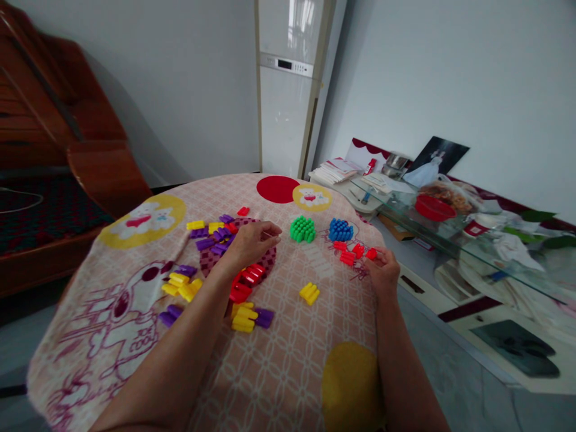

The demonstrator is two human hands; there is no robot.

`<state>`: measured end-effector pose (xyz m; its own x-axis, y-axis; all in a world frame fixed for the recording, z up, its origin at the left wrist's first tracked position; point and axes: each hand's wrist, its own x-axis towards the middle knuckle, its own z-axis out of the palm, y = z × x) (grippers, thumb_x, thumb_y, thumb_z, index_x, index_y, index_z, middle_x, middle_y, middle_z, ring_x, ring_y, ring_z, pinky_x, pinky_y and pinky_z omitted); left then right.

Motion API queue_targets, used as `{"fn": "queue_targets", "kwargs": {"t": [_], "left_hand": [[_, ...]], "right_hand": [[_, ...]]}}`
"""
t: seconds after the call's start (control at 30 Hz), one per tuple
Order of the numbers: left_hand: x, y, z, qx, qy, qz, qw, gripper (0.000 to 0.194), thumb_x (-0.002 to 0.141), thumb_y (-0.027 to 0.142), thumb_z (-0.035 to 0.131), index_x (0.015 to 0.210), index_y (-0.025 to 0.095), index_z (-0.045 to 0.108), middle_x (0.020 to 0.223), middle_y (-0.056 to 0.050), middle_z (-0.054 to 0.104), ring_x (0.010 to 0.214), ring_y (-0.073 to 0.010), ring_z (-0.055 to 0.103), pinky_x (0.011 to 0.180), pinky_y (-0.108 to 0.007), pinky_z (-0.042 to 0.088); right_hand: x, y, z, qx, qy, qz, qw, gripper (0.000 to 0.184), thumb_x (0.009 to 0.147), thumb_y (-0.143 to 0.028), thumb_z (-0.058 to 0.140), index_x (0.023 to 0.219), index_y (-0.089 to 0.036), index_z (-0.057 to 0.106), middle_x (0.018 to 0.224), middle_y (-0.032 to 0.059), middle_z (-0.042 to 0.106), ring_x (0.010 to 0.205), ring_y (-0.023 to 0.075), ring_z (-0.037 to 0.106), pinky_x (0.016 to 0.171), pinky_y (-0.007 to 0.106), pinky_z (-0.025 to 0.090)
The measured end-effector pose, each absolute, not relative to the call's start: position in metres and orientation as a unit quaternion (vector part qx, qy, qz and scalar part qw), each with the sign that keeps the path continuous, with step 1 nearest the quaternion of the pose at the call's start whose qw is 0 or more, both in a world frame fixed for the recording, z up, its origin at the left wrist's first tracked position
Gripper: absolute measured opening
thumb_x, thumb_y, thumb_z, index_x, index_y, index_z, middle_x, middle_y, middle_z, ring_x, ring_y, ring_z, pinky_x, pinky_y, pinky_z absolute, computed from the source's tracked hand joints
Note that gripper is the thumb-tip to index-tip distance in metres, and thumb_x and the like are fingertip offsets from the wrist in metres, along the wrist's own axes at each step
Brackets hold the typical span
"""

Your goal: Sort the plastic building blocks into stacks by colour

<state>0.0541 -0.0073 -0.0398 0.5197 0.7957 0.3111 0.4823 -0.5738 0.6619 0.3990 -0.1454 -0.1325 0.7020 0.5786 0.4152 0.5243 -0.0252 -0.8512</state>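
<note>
My left hand (255, 241) hovers over the middle of the table, its fingers loosely bent, with a gap to the thumb and nothing visible between them. Below and left of it lie purple blocks (206, 243), yellow blocks (182, 287) and red blocks (252, 275), partly hidden by my forearm. At the right, my right hand (383, 273) pinches a red block (371, 254) at its fingertips, close to the tabletop. Several other red blocks (347, 258) lie just left of it. Beyond stand a tight green cluster of blocks (302, 229) and a blue one (341, 230).
A patterned cloth (279, 372) covers the round table. A yellow block group (309, 293) lies between my arms. At the right, a glass shelf (472, 252) carries a red bowl (434, 207) and papers. A wooden chair (96, 174) stands left, a white cabinet unit (288, 120) behind.
</note>
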Motion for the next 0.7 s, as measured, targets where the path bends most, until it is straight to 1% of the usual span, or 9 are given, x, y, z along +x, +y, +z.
{"fn": "queue_targets", "kwargs": {"t": [0.07,0.13,0.23,0.33,0.4,0.47,0.57,0.63,0.7], "left_hand": [[0.054,-0.008,-0.039,0.834,0.382,0.303,0.257,0.026,0.079,0.033,0.06,0.095,0.016,0.072,0.089,-0.006,0.076,0.076,-0.0181,0.068,0.075,-0.029,0.053],[0.054,-0.008,-0.039,0.836,0.378,0.302,0.257,0.026,0.079,0.033,0.06,0.095,0.016,0.072,0.089,-0.005,0.076,0.076,-0.0176,0.068,0.074,-0.029,0.053],[0.054,-0.009,-0.038,0.84,0.374,0.299,0.254,0.026,0.079,0.034,0.06,0.095,0.017,0.072,0.088,-0.005,0.076,0.076,-0.0177,0.068,0.073,-0.028,0.052],[0.054,-0.01,-0.038,0.842,0.374,0.294,0.254,0.028,0.079,0.035,0.059,0.095,0.016,0.073,0.088,-0.006,0.076,0.076,-0.0188,0.068,0.072,-0.029,0.053],[0.055,-0.01,-0.039,0.842,0.375,0.291,0.257,0.029,0.079,0.036,0.059,0.096,0.016,0.073,0.089,-0.007,0.076,0.078,-0.0196,0.069,0.072,-0.029,0.053],[0.055,-0.009,-0.04,0.842,0.374,0.29,0.259,0.03,0.079,0.036,0.058,0.096,0.016,0.073,0.09,-0.007,0.076,0.08,-0.0199,0.069,0.072,-0.029,0.053],[0.055,-0.009,-0.041,0.843,0.374,0.288,0.258,0.029,0.08,0.036,0.059,0.097,0.017,0.073,0.091,-0.007,0.076,0.08,-0.0196,0.069,0.072,-0.029,0.053],[0.055,-0.01,-0.04,0.844,0.375,0.285,0.258,0.029,0.08,0.035,0.059,0.096,0.016,0.073,0.091,-0.007,0.076,0.079,-0.0193,0.069,0.073,-0.028,0.053],[0.055,-0.01,-0.039,0.845,0.378,0.281,0.255,0.028,0.08,0.034,0.059,0.096,0.016,0.073,0.09,-0.006,0.076,0.078,-0.0193,0.069,0.073,-0.029,0.052]], "right_hand": [[0.399,-0.146,-0.133,-0.718,-0.39,0.019,0.575,0.054,0.066,-0.039,0.068,0.113,-0.014,0.068,0.088,0.0081,0.073,0.07,0.0192,0.065,0.067,0.032,0.054],[0.399,-0.146,-0.132,-0.728,-0.385,0.011,0.568,0.054,0.069,-0.042,0.064,0.114,-0.013,0.069,0.084,0.0073,0.073,0.068,0.0187,0.064,0.065,0.031,0.053],[0.398,-0.148,-0.13,-0.747,-0.364,0.022,0.556,0.054,0.072,-0.044,0.061,0.114,-0.011,0.071,0.068,0.0043,0.07,0.056,0.0174,0.06,0.056,0.028,0.05],[0.397,-0.146,-0.126,-0.777,-0.334,0.066,0.529,0.049,0.073,-0.046,0.06,0.102,-0.009,0.075,0.053,0.0015,0.063,0.043,0.0172,0.054,0.045,0.028,0.044],[0.398,-0.144,-0.125,-0.797,-0.325,0.076,0.504,0.045,0.072,-0.044,0.059,0.095,-0.009,0.076,0.05,0.0013,0.062,0.04,0.0181,0.052,0.044,0.029,0.043],[0.399,-0.14,-0.125,-0.81,-0.331,0.049,0.482,0.044,0.071,-0.042,0.058,0.094,-0.01,0.077,0.053,0.0026,0.064,0.046,0.02,0.056,0.048,0.03,0.045],[0.398,-0.137,-0.127,-0.824,-0.352,-0.034,0.442,0.046,0.068,-0.04,0.057,0.1,-0.011,0.076,0.067,0.0072,0.07,0.061,0.0228,0.062,0.061,0.032,0.049],[0.395,-0.138,-0.126,-0.829,-0.373,-0.072,0.411,0.049,0.067,-0.039,0.057,0.104,-0.011,0.074,0.076,0.0101,0.072,0.068,0.0233,0.063,0.068,0.033,0.049],[0.391,-0.141,-0.124,-0.83,-0.382,-0.086,0.396,0.052,0.067,-0.037,0.056,0.109,-0.011,0.072,0.08,0.0114,0.072,0.07,0.0234,0.062,0.07,0.033,0.048]]}}
